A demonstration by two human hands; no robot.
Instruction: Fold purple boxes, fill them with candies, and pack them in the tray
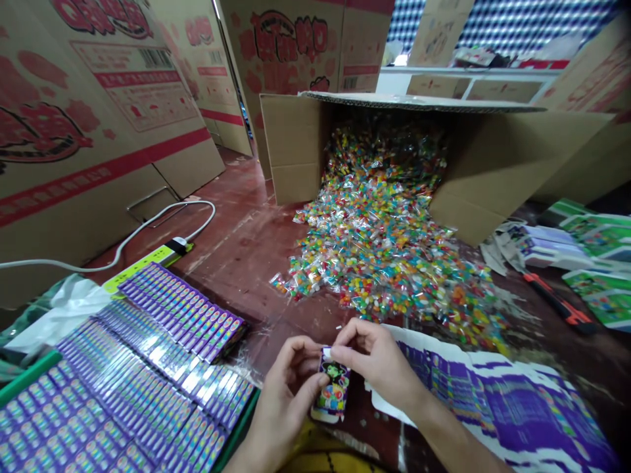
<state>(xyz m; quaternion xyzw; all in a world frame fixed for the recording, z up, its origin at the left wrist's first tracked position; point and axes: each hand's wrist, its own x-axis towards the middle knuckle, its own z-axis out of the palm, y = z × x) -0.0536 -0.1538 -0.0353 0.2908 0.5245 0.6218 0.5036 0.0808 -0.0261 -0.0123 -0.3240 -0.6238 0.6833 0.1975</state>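
Observation:
A small purple candy box [335,387] with a cartoon figure and bright candies printed on it is held between both hands, low in the middle of the view. My left hand [290,387] grips its left side, thumb across the front. At the top end, thumb and fingers of my right hand [369,355] pinch the white flap. The lower end of the box shows a pale open-looking edge. Just right of my right hand lies a row of flat purple cartons [513,401], overlapping one another. Clear packets of coloured candies [379,243] are heaped beyond my hands.
The packets spill from a tipped cardboard box [473,203]. At left, rows of purple boxes [162,368] fill a green-rimmed tray [241,420]. A power strip [148,263] with a white cable [118,253] lies behind. An orange-black cutter [557,302] and green cartons [601,289] are at right.

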